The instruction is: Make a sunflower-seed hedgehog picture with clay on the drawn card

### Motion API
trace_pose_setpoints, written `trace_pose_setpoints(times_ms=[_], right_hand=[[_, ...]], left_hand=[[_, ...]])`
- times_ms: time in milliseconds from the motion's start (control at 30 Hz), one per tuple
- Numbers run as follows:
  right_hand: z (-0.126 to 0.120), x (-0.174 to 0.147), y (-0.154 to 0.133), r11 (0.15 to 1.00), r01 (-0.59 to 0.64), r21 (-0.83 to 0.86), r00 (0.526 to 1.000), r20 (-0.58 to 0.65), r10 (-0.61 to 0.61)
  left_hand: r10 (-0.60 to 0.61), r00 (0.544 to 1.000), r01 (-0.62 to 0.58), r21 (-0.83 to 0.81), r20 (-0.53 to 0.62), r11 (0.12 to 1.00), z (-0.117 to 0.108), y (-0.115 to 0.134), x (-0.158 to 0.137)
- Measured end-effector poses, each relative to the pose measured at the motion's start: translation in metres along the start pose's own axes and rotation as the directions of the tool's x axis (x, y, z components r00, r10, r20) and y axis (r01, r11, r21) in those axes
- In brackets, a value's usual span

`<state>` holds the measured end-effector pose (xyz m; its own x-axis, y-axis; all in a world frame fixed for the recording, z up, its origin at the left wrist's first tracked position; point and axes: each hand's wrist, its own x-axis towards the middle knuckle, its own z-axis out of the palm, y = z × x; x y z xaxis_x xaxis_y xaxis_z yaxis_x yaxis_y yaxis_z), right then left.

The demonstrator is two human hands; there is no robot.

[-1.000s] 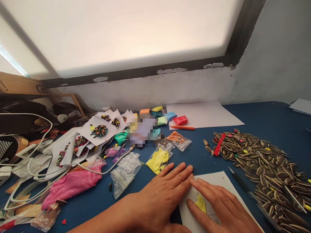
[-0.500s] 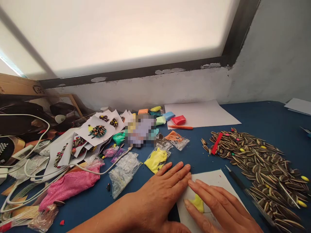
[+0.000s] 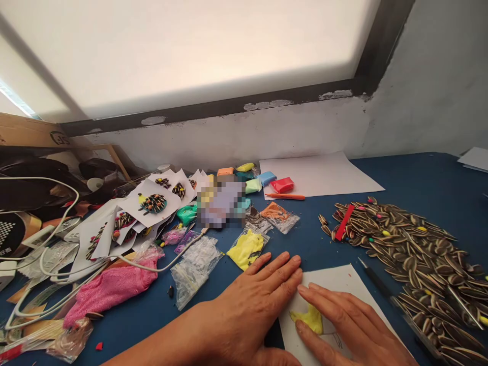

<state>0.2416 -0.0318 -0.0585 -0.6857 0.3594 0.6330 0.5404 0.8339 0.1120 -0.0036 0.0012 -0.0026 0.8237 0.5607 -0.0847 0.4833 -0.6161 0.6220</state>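
The left hand lies flat, palm down and fingers stretched, holding nothing that shows; its fingertips reach the upper left corner of a white sheet. The right hand is loosely spread over the sheet, thumb parted from the fingers, not closed round anything. Its thumb tip touches the lower edge of a flattened yellow piece, which sits on the sheet between the two hands (the piece's right side is partly covered by the right forefinger).

Beyond the fingertips, a band of blue tabletop runs back toward a larger white sheet. Right of the right hand the room is tighter: a black-handled tool slants just beside the sheet's right edge, with a heap of striped seeds behind it. A yellow-filled bag lies close ahead of the left fingers.
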Motion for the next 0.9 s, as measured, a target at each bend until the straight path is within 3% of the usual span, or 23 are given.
trace_pose_setpoints(times_ms=[133, 567, 800, 900], right_hand=[[0.001, -0.002, 0.002, 0.999, -0.026, 0.028, 1.0, -0.011, 0.026], [0.005, 0.001, -0.002, 0.993, 0.033, -0.111, 0.998, 0.064, -0.026], [-0.003, 0.006, -0.004, 0.996, 0.053, -0.071, 0.999, -0.009, -0.054], [-0.008, 0.01, -0.007, 0.998, 0.02, -0.055, 0.999, 0.04, -0.018]], left_hand=[[0.001, 1.0, -0.001, -0.002, 0.008, 1.0, 0.0, 0.001, 0.0], [-0.009, 1.0, 0.009, -0.015, -0.007, 1.0, 0.001, 0.002, 0.001], [-0.007, 1.0, 0.007, -0.021, -0.014, 1.0, 0.001, 0.002, 0.001], [-0.005, 1.0, 0.004, -0.022, -0.007, 1.0, 0.0, 0.003, 0.002]])
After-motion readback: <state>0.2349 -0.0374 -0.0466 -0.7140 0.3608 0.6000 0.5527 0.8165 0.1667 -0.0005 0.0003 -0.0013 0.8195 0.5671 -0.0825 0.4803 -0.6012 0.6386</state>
